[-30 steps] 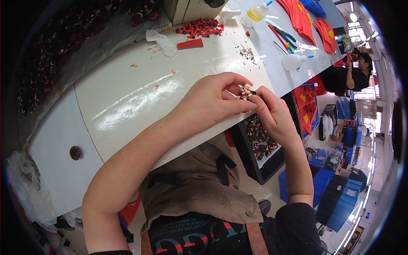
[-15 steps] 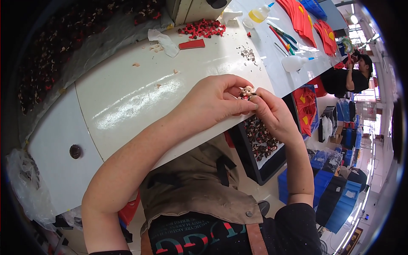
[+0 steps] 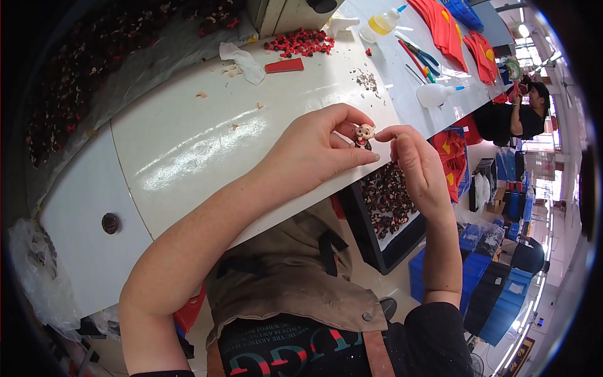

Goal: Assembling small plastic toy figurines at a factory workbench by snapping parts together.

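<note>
Here's the figurine (image 3: 363, 136), pinched in the left hand (image 3: 314, 154), pale head uppermost! The right hand (image 3: 422, 173) is just to the figurine's right, fingers loosely curled, index fingertip so close that touch or gap is hard to call. Below the figurine, a black tray (image 3: 369, 244) filled with little dark and red pieces. Across the bench (image 3: 182, 132), upper left of the figurine: a red heap (image 3: 300, 43). Upper right of the figurine, a white bottle (image 3: 432, 96).

Cream, red and dark-brown figurine (image 3: 362, 135) between left fingers (image 3: 348, 158), black tray (image 3: 367, 235) below right fingers (image 3: 411, 154), red strip (image 3: 284, 65) beyond both.
</note>
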A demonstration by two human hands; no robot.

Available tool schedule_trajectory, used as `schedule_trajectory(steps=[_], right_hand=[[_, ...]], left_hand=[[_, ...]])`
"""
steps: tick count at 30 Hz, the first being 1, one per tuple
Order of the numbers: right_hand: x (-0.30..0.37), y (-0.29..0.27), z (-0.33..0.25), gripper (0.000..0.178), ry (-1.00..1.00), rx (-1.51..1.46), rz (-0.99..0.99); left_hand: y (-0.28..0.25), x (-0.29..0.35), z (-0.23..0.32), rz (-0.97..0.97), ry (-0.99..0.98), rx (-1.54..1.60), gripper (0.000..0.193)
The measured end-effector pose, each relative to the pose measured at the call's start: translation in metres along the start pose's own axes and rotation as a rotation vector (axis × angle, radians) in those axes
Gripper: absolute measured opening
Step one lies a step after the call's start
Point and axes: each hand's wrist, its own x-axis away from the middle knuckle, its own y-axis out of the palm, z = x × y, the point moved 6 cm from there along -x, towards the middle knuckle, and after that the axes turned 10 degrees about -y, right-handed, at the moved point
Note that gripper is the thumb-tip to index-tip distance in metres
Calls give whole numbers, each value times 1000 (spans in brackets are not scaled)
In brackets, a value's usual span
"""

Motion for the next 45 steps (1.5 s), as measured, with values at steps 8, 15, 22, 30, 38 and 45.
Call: schedule_trajectory(steps=[8, 15, 22, 30, 38, 45], right_hand=[[-3, 6, -16, 22, 17, 80, -44], [-4, 8, -12, 22, 28, 132, -66], [-4, 7, -17, 22, -7, 185, -78], [-5, 8, -18, 24, -33, 171, -98], [-5, 11, -18, 24, -56, 152, -96], [-4, 11, -14, 24, -61, 146, -120]], left_hand=[[-2, 2, -2, -40, -37, 17, 36], [-2, 2, -3, -31, -26, -4, 35], [-1, 3, -2, -8, -15, -32, 34], [-1, 4, -4, -3, -13, -42, 34], [-4, 6, -5, -1, -19, -46, 35], [-3, 5, -7, -1, 1, -37, 34]])
